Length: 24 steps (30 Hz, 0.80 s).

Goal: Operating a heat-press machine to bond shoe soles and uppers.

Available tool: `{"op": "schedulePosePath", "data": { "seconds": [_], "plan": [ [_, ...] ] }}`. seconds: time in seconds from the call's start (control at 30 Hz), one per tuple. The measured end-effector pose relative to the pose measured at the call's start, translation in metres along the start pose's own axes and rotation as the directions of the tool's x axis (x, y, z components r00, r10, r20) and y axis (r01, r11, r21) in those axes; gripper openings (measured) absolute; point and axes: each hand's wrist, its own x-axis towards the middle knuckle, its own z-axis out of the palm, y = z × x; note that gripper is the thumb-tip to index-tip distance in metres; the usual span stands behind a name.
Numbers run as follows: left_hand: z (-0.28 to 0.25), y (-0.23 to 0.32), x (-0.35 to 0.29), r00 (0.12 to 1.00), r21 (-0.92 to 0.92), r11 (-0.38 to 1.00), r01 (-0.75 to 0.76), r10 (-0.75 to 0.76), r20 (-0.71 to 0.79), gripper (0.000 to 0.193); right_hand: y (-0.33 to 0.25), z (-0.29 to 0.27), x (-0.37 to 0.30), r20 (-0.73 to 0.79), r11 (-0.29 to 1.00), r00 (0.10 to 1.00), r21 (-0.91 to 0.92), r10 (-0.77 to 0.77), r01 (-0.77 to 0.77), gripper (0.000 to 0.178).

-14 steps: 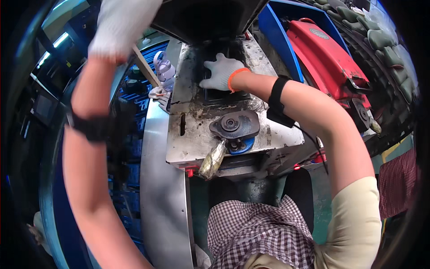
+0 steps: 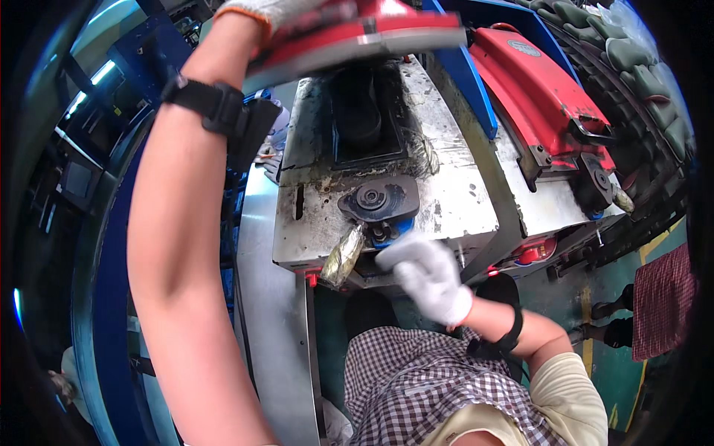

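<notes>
My left hand (image 2: 279, 10), in a white knit glove with an orange cuff, is at the far edge of view against a red lid (image 2: 357, 37). Its fingers are cut off by the frame. The lid is blurred and tilted over the metal machine bed (image 2: 305, 238). Beneath it, a dark recessed mould (image 2: 364, 119) shows a rounded black shape inside. My gloved right hand (image 2: 430, 276) is smeared by motion at the near edge of the bed. Nothing visible is in it. It is just right of the dark clamp block (image 2: 379, 199) and its wrapped lever handle (image 2: 343, 256).
A second machine with a red lid (image 2: 539, 89), lowered, stands to the right beside a blue panel (image 2: 476, 82). Several grey-green padded pieces (image 2: 632, 56) lie on a rack at far right. A metal side table (image 2: 271, 320) runs along the left.
My right hand has come out of the mould and back toward me. The lid has swung downward, showing its red top instead of its dark underside. My left hand has moved right with it.
</notes>
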Motion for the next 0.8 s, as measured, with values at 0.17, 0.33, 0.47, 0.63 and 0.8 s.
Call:
{"op": "schedulePosePath", "data": {
  "seconds": [0.17,0.33,0.47,0.63,0.8],
  "plan": [
    [0.033,0.094,-0.061,0.927,-0.647,0.720,0.251,0.014,0.374,0.035,0.032,0.059,-0.017,0.529,0.141,0.718,0.752,0.452,-0.643,0.051],
    [0.081,0.130,-0.113,0.855,-0.658,0.636,0.403,-0.006,0.519,0.031,0.030,0.085,0.013,0.544,-0.274,0.794,0.834,0.270,-0.479,0.048],
    [0.097,0.135,-0.125,0.900,-0.568,0.749,0.340,-0.086,0.426,0.032,0.023,0.084,0.021,0.551,-0.432,0.779,0.806,0.300,-0.404,0.034],
    [0.102,0.144,-0.126,0.899,-0.584,0.731,0.352,-0.092,0.427,0.035,0.008,0.058,0.008,0.529,-0.369,0.804,0.829,0.271,-0.421,0.042],
    [0.106,0.153,-0.133,0.955,-0.435,0.867,0.243,-0.134,0.266,0.045,0.002,-0.068,-0.031,0.070,0.039,0.728,0.991,0.682,-0.131,0.047]
  ]
}}
